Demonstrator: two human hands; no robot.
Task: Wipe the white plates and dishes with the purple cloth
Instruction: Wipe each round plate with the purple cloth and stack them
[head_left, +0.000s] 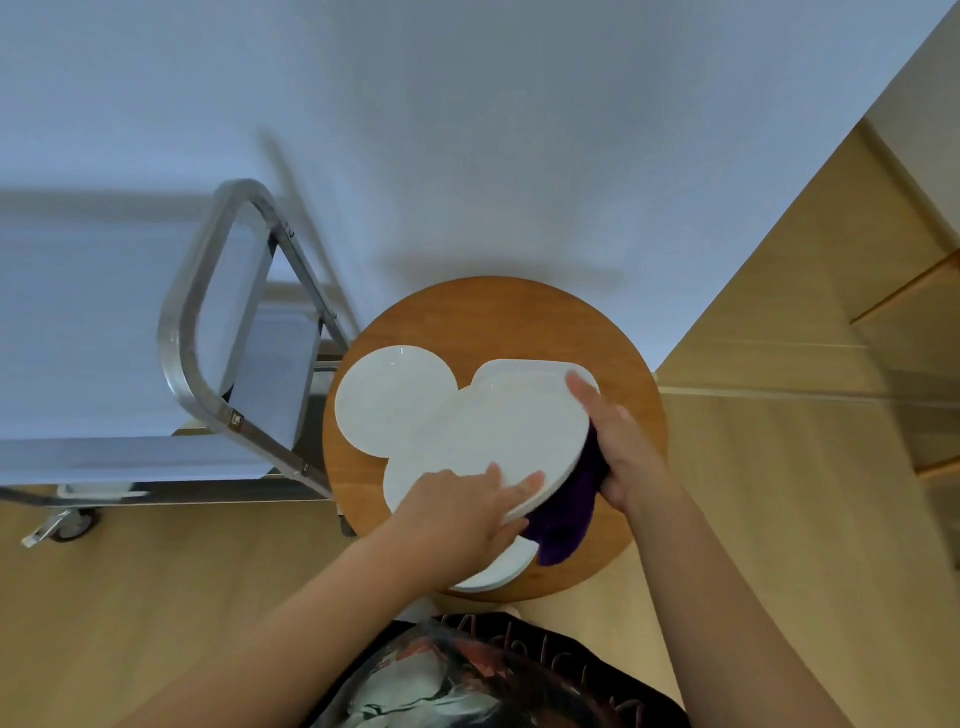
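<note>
Round table (519, 312) bears four white plates (389, 400), one purple cloth (566, 519).

soft, even indoor light, a little dim and cool on the white wall (467, 130). a faint shadow smears on the wall just above the round wooden worktop (639, 415), and a long pale streak of shadow runs up behind the metal cart handle (179, 332). the white plates (395, 400) blow out nearly flat, with only a thin glint at one rim. wide-angle bending curves the edges; the patterned shirt (467, 675) at the bottom is blurred.
</note>
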